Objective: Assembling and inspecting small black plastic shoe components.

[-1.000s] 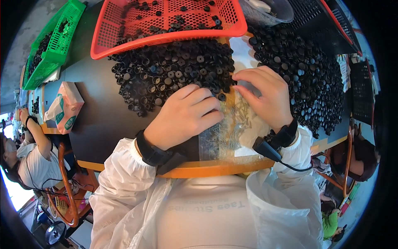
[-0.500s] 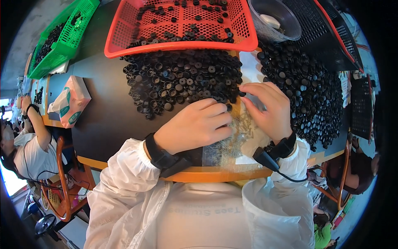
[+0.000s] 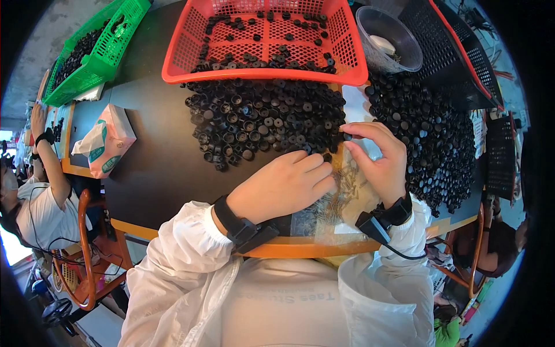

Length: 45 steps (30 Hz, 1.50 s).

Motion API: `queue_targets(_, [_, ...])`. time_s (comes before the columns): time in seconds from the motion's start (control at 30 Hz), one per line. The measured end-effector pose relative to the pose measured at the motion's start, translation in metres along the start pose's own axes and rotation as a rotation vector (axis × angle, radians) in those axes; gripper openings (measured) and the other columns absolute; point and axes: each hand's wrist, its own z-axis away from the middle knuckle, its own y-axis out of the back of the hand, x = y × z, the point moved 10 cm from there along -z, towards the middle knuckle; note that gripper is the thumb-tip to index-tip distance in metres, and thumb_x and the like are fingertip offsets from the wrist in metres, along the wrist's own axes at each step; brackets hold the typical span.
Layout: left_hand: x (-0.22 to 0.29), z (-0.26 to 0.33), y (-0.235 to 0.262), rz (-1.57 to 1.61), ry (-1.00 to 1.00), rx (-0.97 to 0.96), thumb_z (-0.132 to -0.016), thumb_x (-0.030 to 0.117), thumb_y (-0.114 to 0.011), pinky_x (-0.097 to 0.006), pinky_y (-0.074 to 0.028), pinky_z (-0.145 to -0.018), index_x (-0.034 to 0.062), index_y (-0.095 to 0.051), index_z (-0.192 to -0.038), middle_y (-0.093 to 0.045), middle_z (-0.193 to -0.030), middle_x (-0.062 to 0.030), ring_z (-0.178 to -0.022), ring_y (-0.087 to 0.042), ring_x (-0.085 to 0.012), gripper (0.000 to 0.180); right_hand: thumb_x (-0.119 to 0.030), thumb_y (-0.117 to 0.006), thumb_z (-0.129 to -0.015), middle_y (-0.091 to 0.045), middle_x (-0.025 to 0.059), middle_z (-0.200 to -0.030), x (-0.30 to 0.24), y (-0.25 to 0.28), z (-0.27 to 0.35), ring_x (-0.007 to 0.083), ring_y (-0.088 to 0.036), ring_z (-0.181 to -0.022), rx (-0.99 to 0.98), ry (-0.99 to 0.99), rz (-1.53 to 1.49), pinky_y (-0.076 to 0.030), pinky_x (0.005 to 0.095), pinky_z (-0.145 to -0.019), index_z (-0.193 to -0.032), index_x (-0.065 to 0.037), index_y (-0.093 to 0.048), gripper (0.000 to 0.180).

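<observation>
My right hand (image 3: 378, 159) pinches a small black round part (image 3: 347, 137) between thumb and forefinger, at the right edge of a heap of black knob-like parts (image 3: 260, 118). My left hand (image 3: 283, 184) is closed, its fingers curled under just in front of that heap. Whatever its fingertips hold is hidden, though a black piece (image 3: 328, 157) shows right beside them. Between and below the hands lie thin metal screws or pins (image 3: 346, 188), some over clear plastic. Right of my right hand spreads a second heap, of black round caps (image 3: 430, 136).
A red basket (image 3: 266, 74) with loose black parts stands behind the heap. Beside it are a clear bowl (image 3: 370, 51) and a black crate (image 3: 436, 52). A tissue pack (image 3: 118, 136) and green basket (image 3: 87, 72) sit left. Another person's arm (image 3: 52, 165) is at far left.
The view has shifted slightly, so the table things appear a little lower and further right. My right thumb and forefinger stay on the black part; my left hand remains closed.
</observation>
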Motion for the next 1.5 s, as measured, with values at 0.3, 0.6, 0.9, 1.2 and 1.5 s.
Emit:
queue_targets(0.3, [-0.028,0.010,0.022,0.209,0.126,0.203,-0.076,0.010,-0.064,-0.031,-0.051,-0.074,0.0110,-0.065,-0.105,-0.058,-0.093,-0.0024,-0.086,-0.058,-0.0212,0.029,0.000,-0.065,-0.090,-0.071,0.0091,-0.111,0.025,-0.016,0.006,0.0139,-0.067,-0.098,-0.029,-0.273,-0.514,-0.054,0.0277,-0.086,-0.117,-0.001,-0.062,0.027])
queue_targets(0.6, [-0.065,0.033,0.048,0.569,0.457,0.584,-0.087,0.000,-0.066,-0.026,-0.046,-0.069,0.0047,-0.071,-0.105,-0.058,-0.093,-0.0059,-0.080,-0.057,-0.0180,0.019,-0.002,-0.064,-0.092,-0.067,0.0082,-0.114,0.022,-0.030,0.012,0.0131,-0.064,-0.105,-0.167,-0.350,-0.674,-0.052,0.0272,-0.090,-0.119,-0.001,-0.061,0.026])
queue_targets(0.9, [-0.071,0.037,0.027,0.873,0.475,0.592,-0.093,0.002,-0.063,-0.025,-0.047,-0.075,0.0019,-0.060,-0.104,-0.054,-0.100,-0.0063,-0.083,-0.055,-0.0137,0.011,-0.002,-0.068,-0.090,-0.065,0.0045,-0.108,0.008,-0.046,0.019,0.0102,-0.062,-0.098,-0.206,-0.418,-0.943,-0.051,0.0258,-0.089,-0.115,-0.002,-0.065,0.026])
queue_targets(1.2, [-0.077,0.040,0.009,1.234,0.597,0.608,-0.088,-0.005,-0.066,-0.029,-0.052,-0.082,0.0003,-0.059,-0.103,-0.061,-0.100,-0.0117,-0.091,-0.062,-0.0172,0.018,-0.002,-0.069,-0.089,-0.066,0.0036,-0.105,0.010,-0.051,0.022,0.0093,-0.063,-0.097,-0.216,-0.414,-0.901,-0.052,0.0237,-0.084,-0.113,-0.001,-0.064,0.024])
queue_targets(1.5, [-0.062,0.034,0.049,0.604,0.376,0.641,-0.073,-0.005,-0.078,-0.028,-0.051,-0.070,0.0030,-0.070,-0.088,-0.063,-0.089,-0.0077,-0.080,-0.062,-0.0178,0.018,-0.002,-0.072,-0.087,-0.066,0.0019,-0.103,0.007,-0.052,0.024,0.0069,-0.061,-0.090,-0.217,-0.358,-0.869,-0.051,0.0218,-0.079,-0.112,-0.002,-0.066,0.025])
